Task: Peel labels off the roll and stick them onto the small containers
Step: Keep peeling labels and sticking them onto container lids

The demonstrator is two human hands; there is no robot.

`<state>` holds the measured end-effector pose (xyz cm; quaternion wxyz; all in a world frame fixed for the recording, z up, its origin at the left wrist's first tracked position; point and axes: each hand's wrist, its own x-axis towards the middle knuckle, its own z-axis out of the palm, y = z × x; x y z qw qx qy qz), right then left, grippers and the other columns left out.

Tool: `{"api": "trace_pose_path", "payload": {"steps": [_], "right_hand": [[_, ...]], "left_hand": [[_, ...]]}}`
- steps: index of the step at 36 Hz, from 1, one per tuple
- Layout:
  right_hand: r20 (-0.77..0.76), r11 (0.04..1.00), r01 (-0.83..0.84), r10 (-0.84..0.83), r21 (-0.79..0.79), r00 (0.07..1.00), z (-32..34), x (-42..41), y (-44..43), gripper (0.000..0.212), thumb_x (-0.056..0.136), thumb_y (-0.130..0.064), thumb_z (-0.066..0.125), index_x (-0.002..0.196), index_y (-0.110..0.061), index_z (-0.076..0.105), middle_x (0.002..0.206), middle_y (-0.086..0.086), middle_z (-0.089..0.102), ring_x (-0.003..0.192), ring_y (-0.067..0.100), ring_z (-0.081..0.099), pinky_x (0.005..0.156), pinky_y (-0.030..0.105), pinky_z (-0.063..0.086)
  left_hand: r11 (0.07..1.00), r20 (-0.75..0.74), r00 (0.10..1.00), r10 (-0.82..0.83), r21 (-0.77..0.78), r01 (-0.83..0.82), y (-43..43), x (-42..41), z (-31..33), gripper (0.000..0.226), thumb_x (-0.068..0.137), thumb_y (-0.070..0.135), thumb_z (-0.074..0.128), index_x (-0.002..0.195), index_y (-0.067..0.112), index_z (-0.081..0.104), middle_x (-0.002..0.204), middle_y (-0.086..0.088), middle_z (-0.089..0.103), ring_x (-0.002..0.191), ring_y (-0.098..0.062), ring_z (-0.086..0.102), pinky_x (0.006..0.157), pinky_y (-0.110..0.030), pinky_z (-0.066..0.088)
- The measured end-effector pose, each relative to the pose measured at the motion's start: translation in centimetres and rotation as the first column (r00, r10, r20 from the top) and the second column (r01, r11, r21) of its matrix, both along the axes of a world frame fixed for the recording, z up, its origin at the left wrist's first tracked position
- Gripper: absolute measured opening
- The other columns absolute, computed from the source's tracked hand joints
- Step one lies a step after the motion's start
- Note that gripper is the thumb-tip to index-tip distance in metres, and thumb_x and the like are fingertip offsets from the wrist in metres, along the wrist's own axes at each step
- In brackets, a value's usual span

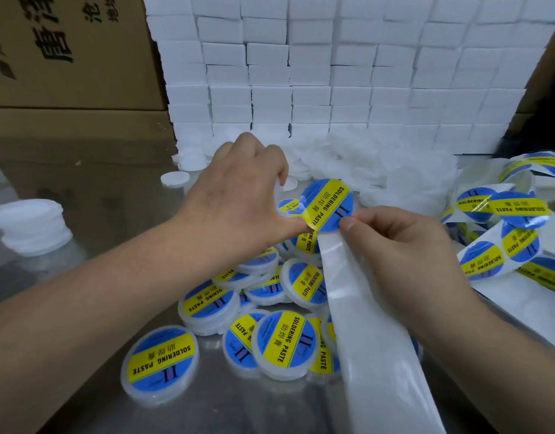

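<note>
Holding up a round blue-and-yellow label [328,205] between both hands, printed face toward the camera, above the heap of finished work.

With the left hand [238,195], seen from the back: pinching the label at its lower left rim. Thumb tip on the curled yellow edge, fingers arched over the top, the opposing fingertip hidden.

With the right hand [395,245]: pinching the top end of the white backing [364,308]. Thumb on the front just under the label, fingers curled behind. Cannot tell whether the label's lower rim is touching the backing or is free of it. From that grip, trailing down toward the near edge of the view as a long bare strip.

Directly below the label and partly behind the backing: a pile of labelled containers [279,343]. Round, white, some flat, some tilted and overlapping, each bearing the same "SOLDERING PASTE" label. Just left of the pile and apart from it: a lone container [160,363], labelled, flat on the shiny tabletop [97,189].

Farther back, past the hands: a heap of bare containers [395,170], white, reaching to the foot of a wall of stacked white boxes [332,73]. At far left: a short stack [31,227] of more white ones.

At right, near the right hand: the roll [502,233], loosely uncoiled, its loops carrying more labels.

Behind at left: brown cartons [66,51] with dark printed characters.
</note>
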<state>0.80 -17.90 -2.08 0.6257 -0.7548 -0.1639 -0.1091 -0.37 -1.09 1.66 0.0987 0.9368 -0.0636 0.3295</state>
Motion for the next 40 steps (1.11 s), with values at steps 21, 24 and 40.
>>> {"api": "trace_pose_path", "payload": {"steps": [21,24,40], "right_hand": [[0.01,0.976,-0.219,0.219,0.017,0.976,0.4,-0.5,-0.2,0.015,0.079,-0.016,0.062,0.074,-0.027,0.071,0.065,-0.004,0.067,0.059,0.003,0.054,0.058,0.018,0.045],[-0.018,0.956,-0.287,0.289,0.051,0.957,0.7,-0.6,-0.1,0.034,0.082,-0.001,0.058,0.069,-0.029,0.072,0.066,-0.014,0.069,0.056,-0.002,0.059,0.053,0.013,0.046],[-0.054,0.922,-0.386,0.388,0.038,0.92,0.2,0.0,-0.1,0.039,0.064,-0.018,0.053,0.083,-0.047,0.07,0.081,-0.004,0.072,0.072,0.014,0.06,0.071,0.034,0.048]], "left_hand": [[0.112,0.026,0.869,-0.495,-0.989,0.094,-0.6,0.6,0.3,0.021,0.092,0.0,0.045,0.106,0.008,0.058,0.104,-0.013,0.065,0.089,-0.021,0.064,0.075,-0.029,0.056],[0.069,0.049,0.843,-0.536,-0.992,0.101,-0.6,0.5,0.2,0.025,0.094,0.001,0.042,0.104,0.014,0.06,0.103,-0.013,0.066,0.084,-0.023,0.067,0.072,-0.037,0.058],[-0.068,0.151,0.707,-0.691,-0.987,0.145,-1.0,-0.2,-0.1,0.032,0.094,0.01,0.034,0.104,0.019,0.063,0.093,-0.01,0.068,0.078,-0.03,0.07,0.065,-0.037,0.059]]}}
